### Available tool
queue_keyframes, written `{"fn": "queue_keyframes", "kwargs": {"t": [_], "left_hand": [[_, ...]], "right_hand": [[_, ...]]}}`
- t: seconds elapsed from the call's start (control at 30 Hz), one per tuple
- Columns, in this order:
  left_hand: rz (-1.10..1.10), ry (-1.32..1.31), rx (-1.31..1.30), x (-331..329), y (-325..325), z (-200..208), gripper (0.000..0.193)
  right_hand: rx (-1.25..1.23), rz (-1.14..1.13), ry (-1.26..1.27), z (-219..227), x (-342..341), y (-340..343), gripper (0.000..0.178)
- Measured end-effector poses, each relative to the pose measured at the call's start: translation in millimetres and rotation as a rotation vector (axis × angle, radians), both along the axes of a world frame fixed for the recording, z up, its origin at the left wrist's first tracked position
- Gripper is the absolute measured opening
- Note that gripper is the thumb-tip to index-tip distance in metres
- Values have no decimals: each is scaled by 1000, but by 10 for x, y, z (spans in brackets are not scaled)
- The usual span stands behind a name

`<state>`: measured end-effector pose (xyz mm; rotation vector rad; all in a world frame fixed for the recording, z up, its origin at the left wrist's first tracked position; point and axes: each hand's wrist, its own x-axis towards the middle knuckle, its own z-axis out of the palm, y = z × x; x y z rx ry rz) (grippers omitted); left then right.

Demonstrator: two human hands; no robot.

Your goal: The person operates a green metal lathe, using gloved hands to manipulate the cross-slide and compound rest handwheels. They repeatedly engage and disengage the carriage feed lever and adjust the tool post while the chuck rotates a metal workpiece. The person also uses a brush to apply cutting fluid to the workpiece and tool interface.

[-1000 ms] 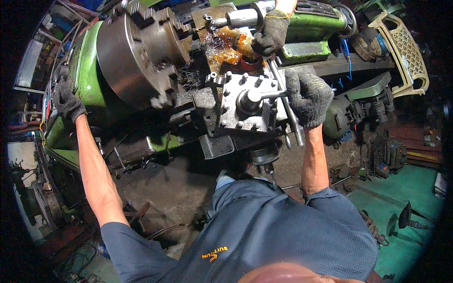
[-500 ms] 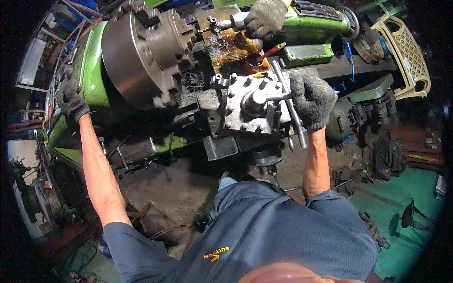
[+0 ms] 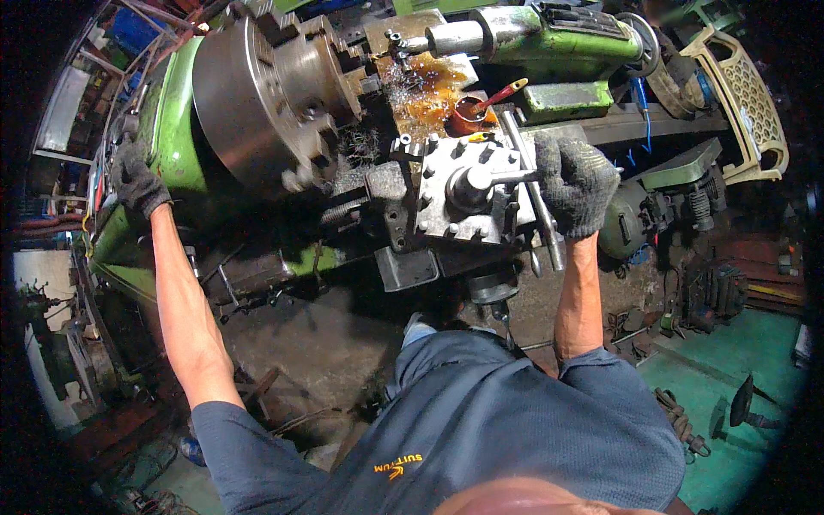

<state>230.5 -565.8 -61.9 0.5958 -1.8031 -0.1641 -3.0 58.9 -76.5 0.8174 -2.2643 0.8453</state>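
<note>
Clenches knit-gloved right hand (image 3: 577, 189) around smooth steel lever (image 3: 506, 178) at 2 o'clock, projecting from square tool post (image 3: 442, 184); has left hand (image 3: 140, 178) by glossy green headstock (image 3: 178, 142) at 10 o'clock, cannot tell grip.

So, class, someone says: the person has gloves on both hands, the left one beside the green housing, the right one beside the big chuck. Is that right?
Not quite: the head view shows the right hand beside the square tool post. The left hand is beside the green housing, and both are gloved, as stated.
</note>
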Motion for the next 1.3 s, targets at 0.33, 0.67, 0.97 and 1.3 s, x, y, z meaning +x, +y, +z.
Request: {"fn": "queue_keyframes", "kwargs": {"t": [0.33, 0.67, 0.97, 1.3], "left_hand": [[-93, 0, -138, 19, -188, -15, 29], [-128, 107, -18, -38, -39, -14, 34], [-114, 37, -12, 24, -198, -79, 36], [-131, 76, 4, -40, -50, -31, 37]], "right_hand": [[81, -22, 31, 89, 19, 0, 22], [56, -21, 71, 63, 5, -4, 25], [65, -11, 70, 74, 4, 2, 24], [57, -21, 54, 72, 13, -4, 27]]}}
